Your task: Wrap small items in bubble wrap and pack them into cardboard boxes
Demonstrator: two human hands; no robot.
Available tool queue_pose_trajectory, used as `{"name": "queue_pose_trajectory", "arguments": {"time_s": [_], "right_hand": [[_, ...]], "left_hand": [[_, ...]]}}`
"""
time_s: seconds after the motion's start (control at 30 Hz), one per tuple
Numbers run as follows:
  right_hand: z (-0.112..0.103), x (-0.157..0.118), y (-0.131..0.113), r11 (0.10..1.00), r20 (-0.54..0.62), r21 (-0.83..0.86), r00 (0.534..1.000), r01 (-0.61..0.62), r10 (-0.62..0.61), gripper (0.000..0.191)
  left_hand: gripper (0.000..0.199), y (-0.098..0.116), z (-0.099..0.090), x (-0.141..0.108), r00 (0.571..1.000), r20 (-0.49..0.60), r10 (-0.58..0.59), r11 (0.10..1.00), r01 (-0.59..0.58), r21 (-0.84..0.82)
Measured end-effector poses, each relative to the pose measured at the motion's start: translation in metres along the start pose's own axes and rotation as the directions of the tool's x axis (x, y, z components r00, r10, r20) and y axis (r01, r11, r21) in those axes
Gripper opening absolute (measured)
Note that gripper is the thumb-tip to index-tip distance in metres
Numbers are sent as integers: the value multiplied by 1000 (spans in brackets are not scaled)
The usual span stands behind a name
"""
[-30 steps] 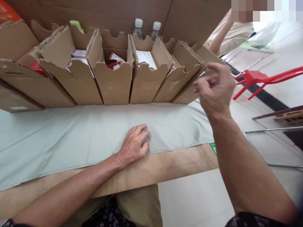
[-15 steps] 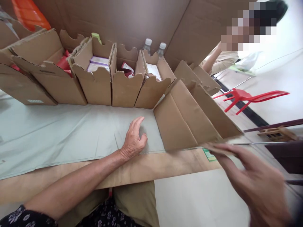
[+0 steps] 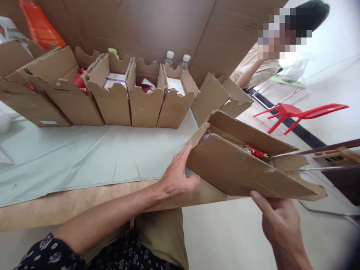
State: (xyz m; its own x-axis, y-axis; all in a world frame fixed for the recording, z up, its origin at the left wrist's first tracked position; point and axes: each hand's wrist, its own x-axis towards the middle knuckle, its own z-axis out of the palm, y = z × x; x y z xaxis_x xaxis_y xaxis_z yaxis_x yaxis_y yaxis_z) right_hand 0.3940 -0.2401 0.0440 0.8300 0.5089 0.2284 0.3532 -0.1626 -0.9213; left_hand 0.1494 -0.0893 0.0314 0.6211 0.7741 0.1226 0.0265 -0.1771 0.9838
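A tilted cardboard box point(image 3: 239, 165) with an open top hangs over the table's front right edge. Inside it lies a red packet point(image 3: 255, 151), partly hidden by the walls. My right hand point(image 3: 282, 221) grips the box low on its near side, thumb in front and fingers hidden beneath. At the box's left end, my left hand point(image 3: 178, 174) is open, its fingers stretched out against the cardboard and the thumb apart.
Several cardboard bins point(image 3: 144, 107) with packets and boxes line the back of the table. Another cardboard bin point(image 3: 209, 95) stands at the back right. Behind are bottles point(image 3: 169, 58). To the right are a seated person point(image 3: 244, 71) and a red chair point(image 3: 289, 112).
The box has turned and tipped, so its open top and contents now show. My right hand has shifted beneath its near side. My left hand has moved right to the box.
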Motion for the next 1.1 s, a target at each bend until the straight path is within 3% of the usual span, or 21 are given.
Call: {"name": "queue_pose_trajectory", "arguments": {"time_s": [0.13,0.27,0.33,0.4,0.5,0.63,0.7,0.8,0.93,1.03,1.1], "right_hand": [[53,-9,-19,994,203,84,976,63,-79,49],[125,-21,-37,967,470,157,846,200,-251,37],[158,-26,-42,956,554,176,779,236,-294,38],[182,-32,-43,948,596,190,737,255,-318,42],[193,-38,-33,946,619,159,718,282,-318,39],[177,-40,-11,938,629,96,710,332,-316,26],[170,-40,-7,932,625,81,711,353,-324,26],[178,-36,-17,937,611,66,729,343,-310,31],[216,-29,-42,956,549,113,785,270,-286,40],[233,-31,-43,967,592,23,776,252,-217,42],[235,-32,-30,958,601,-68,778,278,-183,40]], "left_hand": [[88,-14,-41,-39,972,-234,35,999,-41,-20],[74,-36,-97,-83,848,-506,155,986,-166,24],[71,-42,-120,-98,792,-591,157,984,-173,28],[70,-45,-134,-111,764,-633,130,988,-156,15],[66,-47,-136,-133,741,-667,75,994,-105,-5],[55,-54,-119,-164,726,-687,-29,998,54,16],[59,-57,-115,-174,746,-665,-48,993,106,47],[68,-55,-123,-166,790,-611,-49,995,93,40],[79,-41,-144,-120,833,-553,17,1000,-22,-2],[86,-35,-149,-93,818,-575,19,999,-31,-11],[93,-38,-148,-89,821,-570,-23,1000,15,-18]]}}
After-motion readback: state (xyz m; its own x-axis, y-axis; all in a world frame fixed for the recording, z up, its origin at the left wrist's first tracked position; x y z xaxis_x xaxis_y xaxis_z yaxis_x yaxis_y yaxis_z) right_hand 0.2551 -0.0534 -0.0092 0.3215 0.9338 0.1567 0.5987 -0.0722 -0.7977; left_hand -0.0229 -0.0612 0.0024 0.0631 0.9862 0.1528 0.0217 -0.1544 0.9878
